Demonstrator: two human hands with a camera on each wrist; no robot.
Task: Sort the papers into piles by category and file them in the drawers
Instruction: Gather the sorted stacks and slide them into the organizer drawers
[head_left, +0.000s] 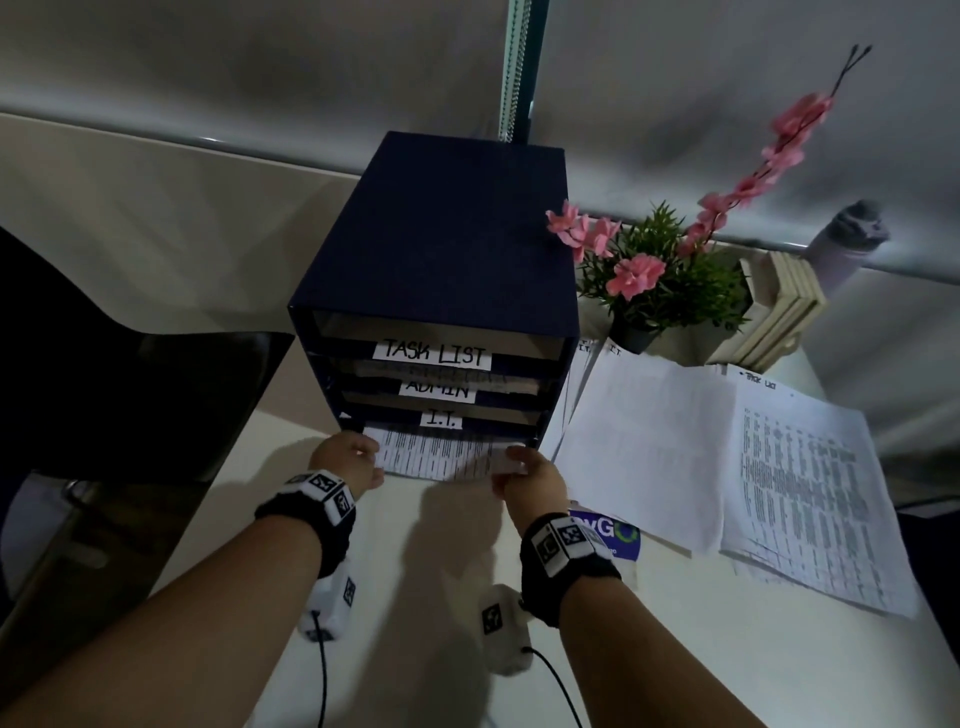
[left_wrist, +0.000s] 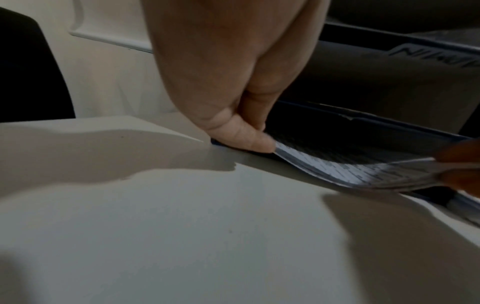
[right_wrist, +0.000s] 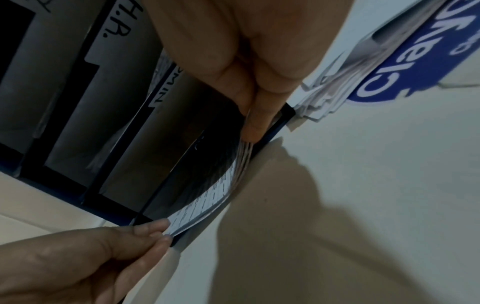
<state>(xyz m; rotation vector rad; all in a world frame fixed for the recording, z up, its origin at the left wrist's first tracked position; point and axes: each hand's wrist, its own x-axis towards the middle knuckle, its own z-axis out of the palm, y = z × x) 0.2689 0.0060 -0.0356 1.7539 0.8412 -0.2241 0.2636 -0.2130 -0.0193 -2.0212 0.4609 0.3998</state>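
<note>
Both hands at the bottom slot of the dark blue drawer unit (head_left: 441, 249) on the white desk (head_left: 675, 649). Left hand (head_left: 347, 460) pinches the left corner of a printed stack of papers (head_left: 441, 456), thumb and fingers closed on the edge. Right hand (head_left: 535, 478) pinches the right corner the same way. The stack sags in the middle between the two grips and sits partway into the lowest slot, just under the "I.T." label (head_left: 440, 419); front edge sticks out over the desk. Labels above read "ADMIN" (head_left: 437, 389) and "TASK LIST" (head_left: 432, 354); right wrist view also shows an "H.R." tag (right_wrist: 110, 30), partly hidden in the head view. Admin slot seems to hold papers already, too dark to be sure. Two more paper piles (head_left: 727, 467) lie on the desk right of the unit, overlapping a blue sticker (head_left: 618, 540). Potted plant with pink flowers (head_left: 660, 275) behind them, a bottle (head_left: 852, 234) further right.
</note>
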